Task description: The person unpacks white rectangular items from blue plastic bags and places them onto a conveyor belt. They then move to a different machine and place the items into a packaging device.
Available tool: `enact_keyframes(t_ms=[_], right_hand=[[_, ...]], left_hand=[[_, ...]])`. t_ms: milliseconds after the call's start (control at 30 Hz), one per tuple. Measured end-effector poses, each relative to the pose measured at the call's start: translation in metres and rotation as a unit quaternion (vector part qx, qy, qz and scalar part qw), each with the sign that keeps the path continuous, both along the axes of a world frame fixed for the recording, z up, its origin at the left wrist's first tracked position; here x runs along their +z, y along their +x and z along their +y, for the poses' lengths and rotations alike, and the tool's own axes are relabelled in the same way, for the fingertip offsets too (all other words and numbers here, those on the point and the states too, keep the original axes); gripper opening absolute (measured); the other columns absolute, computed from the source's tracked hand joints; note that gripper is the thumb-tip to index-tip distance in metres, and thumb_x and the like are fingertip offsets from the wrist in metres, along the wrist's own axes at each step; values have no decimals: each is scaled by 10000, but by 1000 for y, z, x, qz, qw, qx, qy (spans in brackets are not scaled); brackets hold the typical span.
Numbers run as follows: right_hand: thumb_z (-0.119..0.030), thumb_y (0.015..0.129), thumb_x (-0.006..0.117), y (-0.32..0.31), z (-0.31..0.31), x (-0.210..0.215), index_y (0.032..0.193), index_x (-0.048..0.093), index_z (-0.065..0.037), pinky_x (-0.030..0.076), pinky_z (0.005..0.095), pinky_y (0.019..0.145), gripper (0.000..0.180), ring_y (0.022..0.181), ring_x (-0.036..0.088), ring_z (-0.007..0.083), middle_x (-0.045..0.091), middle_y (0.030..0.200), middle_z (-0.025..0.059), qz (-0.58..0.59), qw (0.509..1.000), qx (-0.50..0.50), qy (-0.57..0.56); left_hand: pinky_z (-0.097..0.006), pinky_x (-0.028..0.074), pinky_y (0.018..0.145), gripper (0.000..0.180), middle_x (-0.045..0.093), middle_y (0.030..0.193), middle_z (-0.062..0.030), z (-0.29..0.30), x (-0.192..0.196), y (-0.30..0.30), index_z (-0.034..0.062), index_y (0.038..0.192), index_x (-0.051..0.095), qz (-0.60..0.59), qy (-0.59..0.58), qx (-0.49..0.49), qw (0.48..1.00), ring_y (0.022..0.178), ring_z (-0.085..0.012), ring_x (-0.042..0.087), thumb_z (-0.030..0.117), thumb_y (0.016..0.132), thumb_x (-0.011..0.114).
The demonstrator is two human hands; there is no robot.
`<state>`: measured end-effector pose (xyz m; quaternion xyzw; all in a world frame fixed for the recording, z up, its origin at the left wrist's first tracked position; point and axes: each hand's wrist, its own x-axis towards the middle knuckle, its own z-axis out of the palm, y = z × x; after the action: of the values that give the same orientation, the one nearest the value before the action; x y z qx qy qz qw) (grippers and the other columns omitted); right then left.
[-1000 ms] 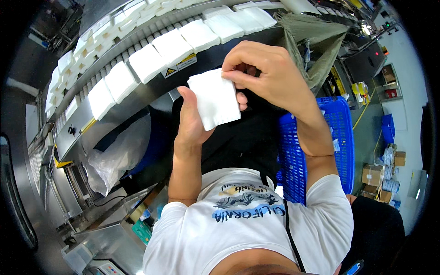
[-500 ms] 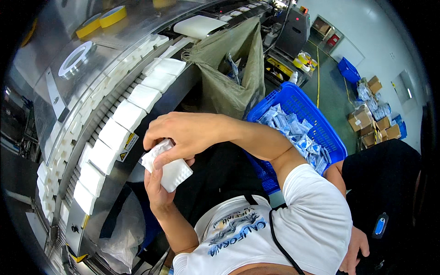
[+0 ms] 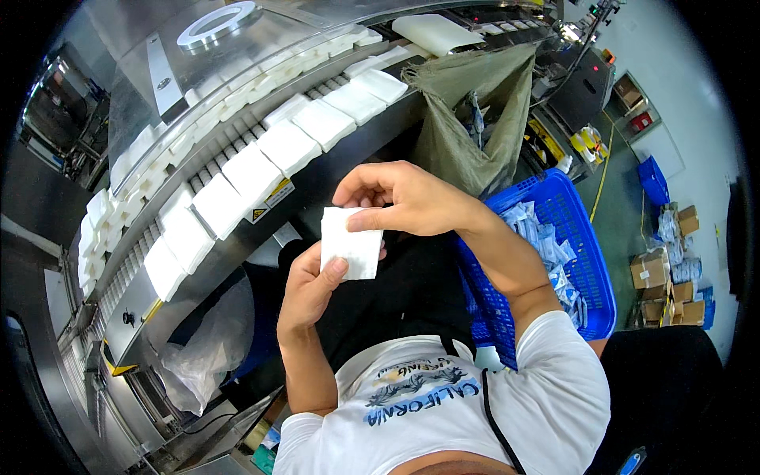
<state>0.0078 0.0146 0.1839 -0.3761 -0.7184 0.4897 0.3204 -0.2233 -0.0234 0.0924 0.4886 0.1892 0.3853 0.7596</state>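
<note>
White and folded, a pad (image 3: pixel 354 248) is held near the conveyor (image 3: pixel 123 277): the left hand (image 3: pixel 307 286) grips its lower left, the right hand (image 3: pixel 413 199) its upper part.

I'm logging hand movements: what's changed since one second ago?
The right hand shifted its thumb from the upper-right corner of the white pad onto its upper face; the left hand brought its thumb from the pad's left side onto its lower face. Both still hold it.

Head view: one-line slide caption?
Left hand grips a white pad, right hand at its upper edge, beside a roller conveyor bearing similar pads; blue basket of packets at right.
</note>
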Motion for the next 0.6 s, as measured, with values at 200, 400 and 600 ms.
enact_keyframes(t_ms=[200, 400, 600], right_hand=[[-224, 941, 787, -3, 2, 7, 1328, 598, 39, 550, 298, 853, 505, 983, 652, 159, 683, 1130, 129, -39, 995, 74, -61], [-239, 945, 777, -27, 31, 1, 1107, 726, 33, 529, 302, 799, 321, 880, 646, 123, 727, 928, 70, -78, 991, 112, -17], [-331, 956, 766, -60, 131, 24, 1154, 746, -15, 554, 280, 784, 373, 911, 699, 140, 756, 1000, 65, 13, 999, -14, -50]], left_hand=[[-328, 526, 869, 460, 709, 1126, -127, 1, -10, -14, -48, 1326, 616, 86, 58, 38, 994, 983, -187, 661, 324, 1056, 629], [-291, 505, 818, 455, 691, 1095, -82, 6, -6, -39, -20, 1313, 629, 137, 79, 83, 984, 936, -139, 631, 357, 1058, 636], [-441, 537, 1051, 718, 625, 1363, -300, -1, -7, -56, -27, 1507, 372, -22, -1, 173, 985, 1242, -377, 662, 458, 1036, 615]])
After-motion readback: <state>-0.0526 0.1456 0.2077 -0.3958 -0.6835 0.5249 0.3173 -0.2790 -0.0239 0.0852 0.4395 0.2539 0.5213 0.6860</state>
